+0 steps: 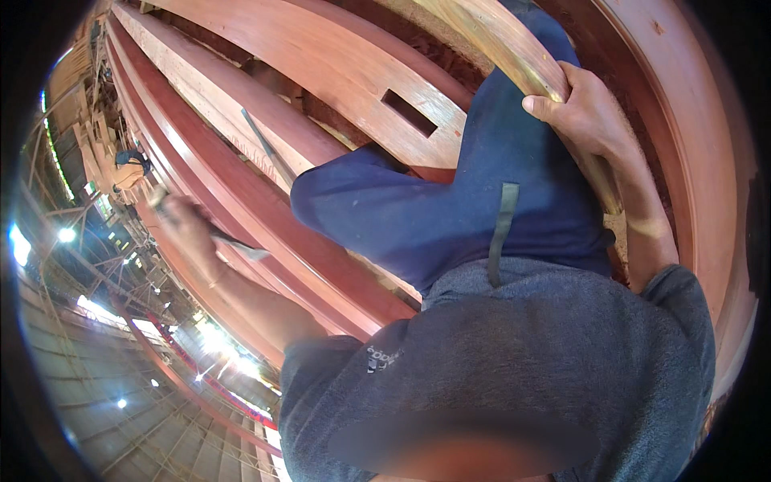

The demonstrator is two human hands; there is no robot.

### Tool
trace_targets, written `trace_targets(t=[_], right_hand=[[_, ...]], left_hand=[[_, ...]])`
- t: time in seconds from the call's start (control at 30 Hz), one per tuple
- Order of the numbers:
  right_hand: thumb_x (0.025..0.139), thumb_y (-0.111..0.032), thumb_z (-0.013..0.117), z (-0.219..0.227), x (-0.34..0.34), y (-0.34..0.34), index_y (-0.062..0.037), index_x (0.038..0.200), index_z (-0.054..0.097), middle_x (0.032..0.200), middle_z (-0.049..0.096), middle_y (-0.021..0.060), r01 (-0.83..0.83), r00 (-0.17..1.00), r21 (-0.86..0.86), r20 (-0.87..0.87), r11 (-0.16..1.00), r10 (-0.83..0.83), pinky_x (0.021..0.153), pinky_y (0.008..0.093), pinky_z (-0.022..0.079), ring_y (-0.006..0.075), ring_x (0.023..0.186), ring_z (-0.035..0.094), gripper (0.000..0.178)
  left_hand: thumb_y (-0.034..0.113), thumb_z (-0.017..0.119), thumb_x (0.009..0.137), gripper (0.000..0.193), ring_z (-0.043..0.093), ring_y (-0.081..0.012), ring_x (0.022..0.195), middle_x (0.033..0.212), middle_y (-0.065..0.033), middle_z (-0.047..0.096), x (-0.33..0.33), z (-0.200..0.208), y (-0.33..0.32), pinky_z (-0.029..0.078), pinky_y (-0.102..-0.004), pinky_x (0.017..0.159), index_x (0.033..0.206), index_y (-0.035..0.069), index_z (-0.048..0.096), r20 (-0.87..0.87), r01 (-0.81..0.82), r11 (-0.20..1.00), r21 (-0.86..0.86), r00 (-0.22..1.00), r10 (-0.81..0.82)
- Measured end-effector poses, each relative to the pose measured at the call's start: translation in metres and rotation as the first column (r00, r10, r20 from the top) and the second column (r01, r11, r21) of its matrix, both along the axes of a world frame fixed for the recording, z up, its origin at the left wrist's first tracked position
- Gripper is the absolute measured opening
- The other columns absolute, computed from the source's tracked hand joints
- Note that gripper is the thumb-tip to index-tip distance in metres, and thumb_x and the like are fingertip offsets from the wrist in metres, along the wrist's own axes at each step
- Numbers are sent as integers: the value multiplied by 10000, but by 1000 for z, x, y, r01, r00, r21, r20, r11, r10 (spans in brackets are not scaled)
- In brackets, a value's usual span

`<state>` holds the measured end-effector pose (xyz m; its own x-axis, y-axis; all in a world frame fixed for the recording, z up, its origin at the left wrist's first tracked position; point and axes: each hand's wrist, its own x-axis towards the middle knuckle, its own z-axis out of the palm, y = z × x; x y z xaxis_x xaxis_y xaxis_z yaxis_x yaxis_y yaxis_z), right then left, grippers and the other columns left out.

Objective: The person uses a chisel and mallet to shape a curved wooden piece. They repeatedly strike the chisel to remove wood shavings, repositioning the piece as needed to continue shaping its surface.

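"One curved, yellowish timber occupies us. Position?"

"Upper right, running down past the blue trousers. Right hand closed round its edge, thumb on one side, fingers lapped over."

"And the left hand?"

"Well apart, far over to the left, curled on a bladed tool. Blurred there; we can't tell how the fingers sit, nor the exact kind of tool."

"Step in hand, as we read it?"

"Steadying the timber, tool held off it. Bringing blade to wood would call, we judge, for a firm right grip and fingers clear of the edge."

"Surroundings?"

"Reddish plank with a rectangular slot; left of it a pale beam, a slim metal bar at its side, lying or leaning, we can't say."

"Writing?"

"A small pale logo with lettering on the dark shirt. Faint marks on the beam, too small for us to read. We see no label on the timber."
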<state>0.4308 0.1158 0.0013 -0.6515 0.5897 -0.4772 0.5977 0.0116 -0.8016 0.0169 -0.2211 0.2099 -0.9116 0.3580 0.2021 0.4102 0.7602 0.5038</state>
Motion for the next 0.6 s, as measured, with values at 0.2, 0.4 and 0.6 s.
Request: trace_targets(t=[0.2,0.4,0.6], right_hand=[[800,-374,816,-6,-6,10,57,1101,676,883,699,126,-70,995,-47,67,996,73,777,374,527,215,827,674,544],[800,-366,793,-14,-12,14,57,1037,687,820,704,135,-10,999,-120,44,993,15,737,374,540,226,761,697,496],[835,-357,778,-20,-22,11,47,1044,669,778,666,82,31,1000,-235,10,972,-30,664,335,533,165,709,663,469]], left_hand=[[353,564,1067,347,606,-134,690,835,-14,636,11,-178,-95,516,-312,609,1260,72,627,429,-97,992,-75,895,120],[257,585,1035,279,665,-186,773,884,-56,692,24,-269,-165,551,-323,718,1166,33,685,712,-370,863,344,702,17],[246,592,1023,269,671,-186,788,885,-57,701,17,-283,-187,552,-319,728,1142,32,701,711,-374,893,250,697,93]])
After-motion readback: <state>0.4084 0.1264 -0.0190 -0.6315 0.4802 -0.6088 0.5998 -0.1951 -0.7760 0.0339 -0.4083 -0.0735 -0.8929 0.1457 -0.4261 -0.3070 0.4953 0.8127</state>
